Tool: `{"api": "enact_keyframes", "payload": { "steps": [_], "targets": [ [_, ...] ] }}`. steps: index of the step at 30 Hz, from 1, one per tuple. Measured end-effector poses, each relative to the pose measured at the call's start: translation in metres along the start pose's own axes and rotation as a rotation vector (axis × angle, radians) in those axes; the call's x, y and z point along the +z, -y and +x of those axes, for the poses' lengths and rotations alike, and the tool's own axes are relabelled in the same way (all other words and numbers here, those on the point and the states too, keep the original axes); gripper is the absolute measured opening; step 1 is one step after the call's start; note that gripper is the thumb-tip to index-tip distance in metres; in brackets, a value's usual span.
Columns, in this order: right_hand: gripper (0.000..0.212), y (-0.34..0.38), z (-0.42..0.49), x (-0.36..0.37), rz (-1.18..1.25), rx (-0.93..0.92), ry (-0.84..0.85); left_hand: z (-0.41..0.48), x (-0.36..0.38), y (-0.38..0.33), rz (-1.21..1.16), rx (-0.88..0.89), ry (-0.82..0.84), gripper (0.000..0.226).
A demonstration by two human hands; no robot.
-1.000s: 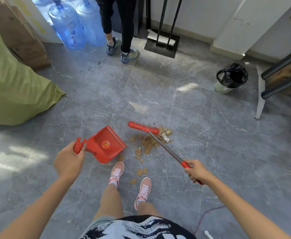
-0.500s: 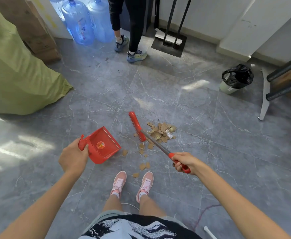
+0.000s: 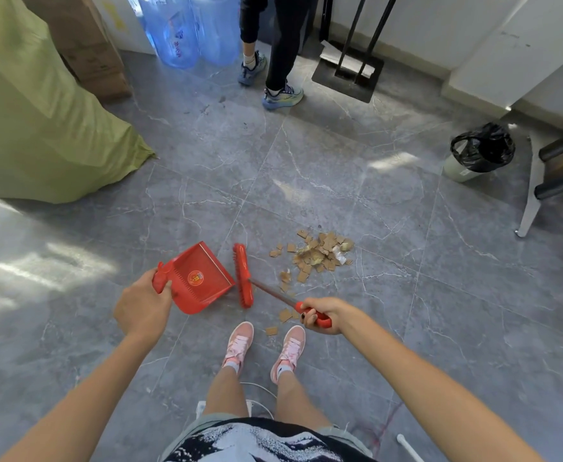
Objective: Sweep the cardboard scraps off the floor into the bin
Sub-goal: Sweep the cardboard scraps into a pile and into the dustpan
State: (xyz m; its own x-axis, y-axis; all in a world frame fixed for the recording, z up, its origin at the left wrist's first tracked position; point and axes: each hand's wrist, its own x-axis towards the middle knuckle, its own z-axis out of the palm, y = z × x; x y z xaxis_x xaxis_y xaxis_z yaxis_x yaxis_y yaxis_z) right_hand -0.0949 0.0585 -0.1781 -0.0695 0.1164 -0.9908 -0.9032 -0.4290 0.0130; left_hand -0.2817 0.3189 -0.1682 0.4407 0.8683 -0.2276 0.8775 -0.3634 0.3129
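A pile of brown cardboard scraps [image 3: 318, 255] lies on the grey tiled floor, with a few stray pieces [image 3: 285, 315] near my pink shoes. My left hand [image 3: 143, 306] grips the handle of a red dustpan [image 3: 201, 278], which is tilted with its mouth towards the scraps. My right hand [image 3: 318, 315] grips the red handle of a short broom; its red brush head [image 3: 242, 275] stands right at the dustpan's open edge, left of the pile. A bin lined with a black bag [image 3: 482, 150] stands at the far right.
Another person's legs and shoes [image 3: 282, 91] stand at the back. Blue water jugs [image 3: 190, 31] and cardboard boxes [image 3: 86, 45] line the back left, beside a big green sack [image 3: 40, 121]. A black stand base [image 3: 348, 73] and a white table leg [image 3: 530, 208] are at the right.
The brush head has swept leftwards from the scrap pile to the dustpan's mouth. My right hand has drawn in towards my body. The dustpan has stayed in my left hand.
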Motion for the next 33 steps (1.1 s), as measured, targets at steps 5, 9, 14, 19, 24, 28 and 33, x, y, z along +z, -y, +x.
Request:
{"api": "enact_keyframes", "payload": {
  "steps": [5, 9, 14, 19, 24, 28, 33],
  "targets": [
    [0.019, 0.022, 0.01, -0.022, -0.038, 0.015, -0.049, 0.003, 0.002, 0.002, 0.021, -0.03, 0.002, 0.017],
    [0.011, 0.056, 0.005, -0.065, -0.025, 0.028, -0.106, 0.003, 0.006, -0.005, 0.032, -0.02, 0.015, 0.016],
    [0.016, 0.087, -0.008, -0.091, -0.033, -0.03, -0.168, -0.002, 0.011, -0.009, 0.045, 0.0, 0.027, 0.014],
    [0.022, 0.093, -0.017, -0.093, 0.025, -0.1, -0.201, -0.005, 0.014, -0.016, 0.02, 0.029, 0.039, 0.019],
    [0.022, 0.078, -0.038, -0.103, 0.02, -0.172, -0.218, -0.003, 0.011, -0.02, -0.005, 0.051, 0.047, 0.02],
    [0.013, 0.053, -0.063, -0.108, 0.082, -0.168, -0.181, -0.002, 0.005, -0.02, -0.027, 0.069, 0.062, 0.014],
    [0.002, 0.008, -0.072, -0.093, 0.097, -0.152, -0.154, -0.001, -0.003, -0.018, -0.053, 0.159, 0.055, 0.018]
  ]
}}
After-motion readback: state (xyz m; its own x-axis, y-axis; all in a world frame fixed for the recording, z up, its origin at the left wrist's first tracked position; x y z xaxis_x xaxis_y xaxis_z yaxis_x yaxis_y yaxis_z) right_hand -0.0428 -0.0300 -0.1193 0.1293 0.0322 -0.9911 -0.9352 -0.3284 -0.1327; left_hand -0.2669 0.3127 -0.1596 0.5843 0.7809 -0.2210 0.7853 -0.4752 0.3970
